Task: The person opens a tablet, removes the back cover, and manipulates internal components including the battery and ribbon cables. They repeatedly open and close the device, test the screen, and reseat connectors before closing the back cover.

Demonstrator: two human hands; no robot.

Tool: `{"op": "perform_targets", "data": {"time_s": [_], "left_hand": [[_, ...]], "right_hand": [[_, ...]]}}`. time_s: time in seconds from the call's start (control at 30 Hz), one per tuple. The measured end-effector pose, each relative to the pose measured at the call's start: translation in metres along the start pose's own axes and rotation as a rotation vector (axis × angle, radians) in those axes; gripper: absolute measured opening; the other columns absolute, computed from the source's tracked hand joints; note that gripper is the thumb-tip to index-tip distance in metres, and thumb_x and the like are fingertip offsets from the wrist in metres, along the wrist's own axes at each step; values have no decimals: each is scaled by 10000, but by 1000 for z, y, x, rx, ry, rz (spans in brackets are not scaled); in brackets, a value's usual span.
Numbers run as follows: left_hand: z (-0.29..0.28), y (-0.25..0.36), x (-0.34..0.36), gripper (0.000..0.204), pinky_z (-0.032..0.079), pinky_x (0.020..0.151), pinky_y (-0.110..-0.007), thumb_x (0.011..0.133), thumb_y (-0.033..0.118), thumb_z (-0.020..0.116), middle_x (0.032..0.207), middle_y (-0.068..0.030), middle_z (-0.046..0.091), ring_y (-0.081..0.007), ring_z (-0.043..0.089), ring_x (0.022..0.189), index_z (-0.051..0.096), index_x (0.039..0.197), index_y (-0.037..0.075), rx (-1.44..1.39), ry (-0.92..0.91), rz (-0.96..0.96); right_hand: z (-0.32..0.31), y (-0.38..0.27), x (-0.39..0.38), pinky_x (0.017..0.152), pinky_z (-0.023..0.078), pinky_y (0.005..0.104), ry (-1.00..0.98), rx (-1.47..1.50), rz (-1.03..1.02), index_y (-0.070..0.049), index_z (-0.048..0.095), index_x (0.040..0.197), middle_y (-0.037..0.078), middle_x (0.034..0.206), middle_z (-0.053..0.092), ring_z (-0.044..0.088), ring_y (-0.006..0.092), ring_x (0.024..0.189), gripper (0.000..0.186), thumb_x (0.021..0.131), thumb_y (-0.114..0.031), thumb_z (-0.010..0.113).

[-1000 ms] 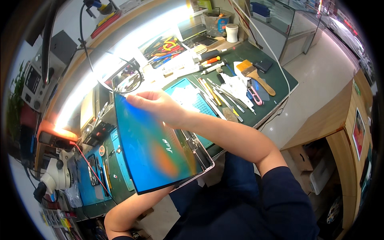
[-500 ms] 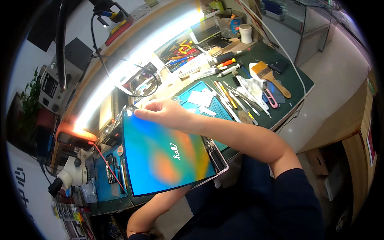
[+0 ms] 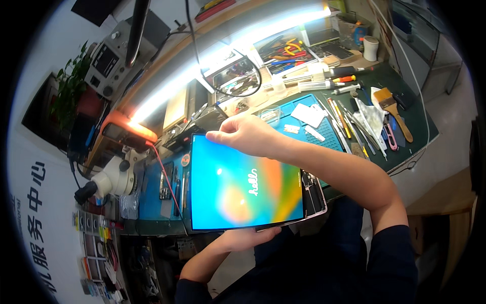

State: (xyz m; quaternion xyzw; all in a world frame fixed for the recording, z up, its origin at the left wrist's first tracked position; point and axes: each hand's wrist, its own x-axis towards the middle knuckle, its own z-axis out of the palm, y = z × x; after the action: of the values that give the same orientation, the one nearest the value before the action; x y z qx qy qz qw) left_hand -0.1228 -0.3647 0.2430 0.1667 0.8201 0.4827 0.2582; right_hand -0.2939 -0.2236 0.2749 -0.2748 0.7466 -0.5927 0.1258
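A tablet screen panel (image 3: 243, 187) lit in blue, orange and yellow is held up in front of me, lifted off its opened metal back housing (image 3: 315, 195), which shows at the right edge. My right hand (image 3: 248, 134) pinches the panel's top edge near its middle. My left hand (image 3: 250, 235) supports the bottom edge from below, fingers curled under it.
A green workbench (image 3: 405, 126) carries a blue work mat (image 3: 329, 129), a brush (image 3: 392, 104), tweezers and screwdrivers at right. A second blue mat (image 3: 152, 197), a microscope (image 3: 116, 177) and a bright strip lamp (image 3: 212, 66) lie left and behind. A white cup (image 3: 371, 48) stands far right.
The panel has swung from a steep tilt to nearly flat and facing me. Both hands kept their hold, and my view has shifted so the bench sits higher.
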Motion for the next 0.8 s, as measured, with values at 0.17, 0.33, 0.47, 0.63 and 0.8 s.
{"op": "perform_targets", "data": {"time_s": [0.17, 0.33, 0.47, 0.63, 0.8], "left_hand": [[-2, -21, -7, 375, 524, 911, -324, 930, 137, 735, 1172, -93, 674, -181, 633, 1044, 645, 1277, 29, -154, 23, 25], [2, -21, -6, 366, 530, 916, -317, 953, 232, 736, 1170, -101, 696, -187, 655, 1044, 661, 1245, 25, -146, 43, 57], [1, -18, -6, 367, 529, 899, -324, 925, 145, 749, 1147, -94, 679, -179, 636, 1009, 654, 1259, 27, -98, 31, -41], [-2, -24, -6, 351, 524, 876, -311, 907, 103, 757, 1129, -79, 678, -175, 634, 991, 662, 1236, 24, -162, 20, -8], [-3, -28, -3, 343, 520, 865, -310, 893, 82, 765, 1126, -77, 669, -181, 624, 1002, 666, 1217, 23, -254, 21, 79]], "right_hand": [[5, -1, 5, 774, 552, 361, -51, -30, 16, 8, 753, 1038, 159, 902, 740, 716, 240, 854, 532, 957, -508, 654], [9, -1, 6, 754, 548, 366, -74, -53, -9, 14, 757, 1017, 170, 883, 735, 713, 234, 836, 537, 959, -509, 650], [6, 0, 6, 749, 542, 360, -74, -67, -29, 18, 753, 990, 149, 854, 728, 697, 225, 821, 542, 963, -512, 645], [1, -3, 4, 750, 524, 351, -104, -81, 15, 19, 745, 1024, 122, 856, 717, 667, 192, 816, 537, 1001, -498, 602], [0, 4, 10, 787, 526, 360, -154, -28, 13, 29, 729, 1094, 149, 925, 721, 671, 210, 873, 537, 1034, -478, 564]]}}
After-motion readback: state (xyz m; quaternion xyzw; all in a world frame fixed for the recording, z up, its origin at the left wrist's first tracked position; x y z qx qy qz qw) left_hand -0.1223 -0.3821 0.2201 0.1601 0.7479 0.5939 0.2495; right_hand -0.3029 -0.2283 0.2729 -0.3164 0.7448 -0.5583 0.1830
